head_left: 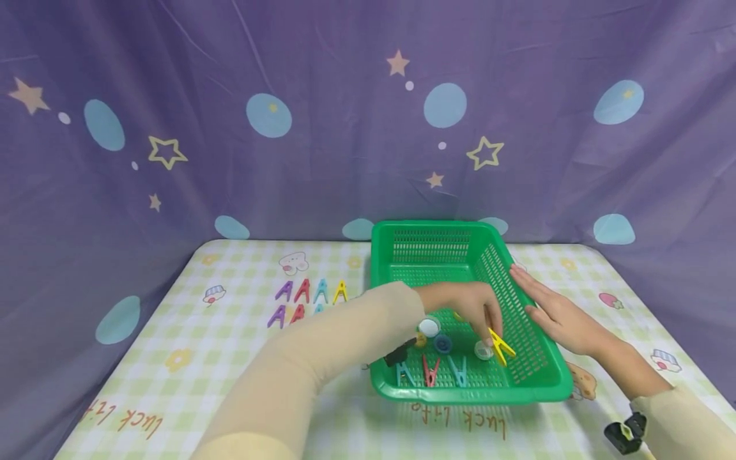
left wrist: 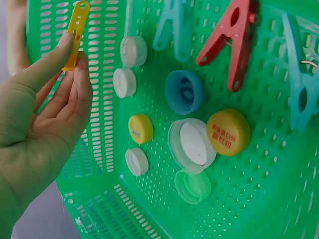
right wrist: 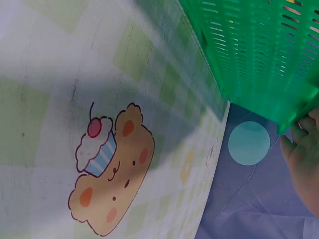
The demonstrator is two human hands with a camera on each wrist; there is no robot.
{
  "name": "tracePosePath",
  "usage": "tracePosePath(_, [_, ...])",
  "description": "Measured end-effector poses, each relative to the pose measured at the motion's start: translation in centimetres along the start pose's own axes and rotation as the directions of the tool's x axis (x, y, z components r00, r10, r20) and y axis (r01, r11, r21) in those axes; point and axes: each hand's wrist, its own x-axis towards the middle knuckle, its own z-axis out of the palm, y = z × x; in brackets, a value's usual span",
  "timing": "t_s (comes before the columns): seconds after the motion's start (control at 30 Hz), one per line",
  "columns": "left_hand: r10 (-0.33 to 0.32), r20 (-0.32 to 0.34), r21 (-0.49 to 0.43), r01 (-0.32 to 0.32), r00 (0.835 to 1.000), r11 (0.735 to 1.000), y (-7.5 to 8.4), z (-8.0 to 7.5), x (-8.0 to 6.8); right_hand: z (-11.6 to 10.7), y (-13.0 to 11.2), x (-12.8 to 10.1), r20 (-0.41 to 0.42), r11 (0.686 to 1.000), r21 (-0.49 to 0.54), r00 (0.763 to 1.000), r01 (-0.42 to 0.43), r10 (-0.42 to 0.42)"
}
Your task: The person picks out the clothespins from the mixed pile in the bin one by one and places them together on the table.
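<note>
My left hand (head_left: 490,327) reaches into the green basket (head_left: 437,231) and pinches a yellow clothespin (head_left: 501,345) between thumb and fingers. In the left wrist view the same hand (left wrist: 74,54) holds the yellow clothespin (left wrist: 76,31) above the basket's floor. My right hand (head_left: 545,305) lies with straight fingers against the outside of the basket's right wall; its fingertips (right wrist: 300,133) touch that wall. Two teal clothespins (head_left: 460,371) and a red clothespin (head_left: 430,370) are clipped on the near rim. Several bottle caps lie inside, among them a blue cap (left wrist: 183,92), an orange cap (left wrist: 228,132) and a white cap (left wrist: 124,82).
Several clothespins (head_left: 310,291), purple, red, blue and yellow, stand in two rows on the checked tablecloth (head_left: 230,358) left of the basket. A cupcake bear print (right wrist: 112,174) lies beside the basket's right wall. A purple star curtain (head_left: 322,128) hangs behind the table.
</note>
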Motion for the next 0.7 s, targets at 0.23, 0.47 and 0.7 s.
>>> tracePosePath(0.23, [-0.066,-0.102,-0.148,0.051,0.993,0.988,-0.6,-1.4,-1.5,0.1,-0.2,0.0,0.006,1.000,-0.002,1.000,-0.021,0.021])
tracePosePath(0.47, [-0.169,-0.175,-0.276,0.116,0.970,0.954,-1.4,-2.6,-2.9,0.1,-0.2,0.0,-0.004,1.000,-0.017,1.000,-0.013,0.013])
tracePosePath(0.7, [-0.188,-0.218,-0.377,0.095,0.958,0.921,-2.3,-3.3,-4.8,0.0,-0.3,0.1,-0.010,1.000,-0.024,1.000,-0.004,0.004])
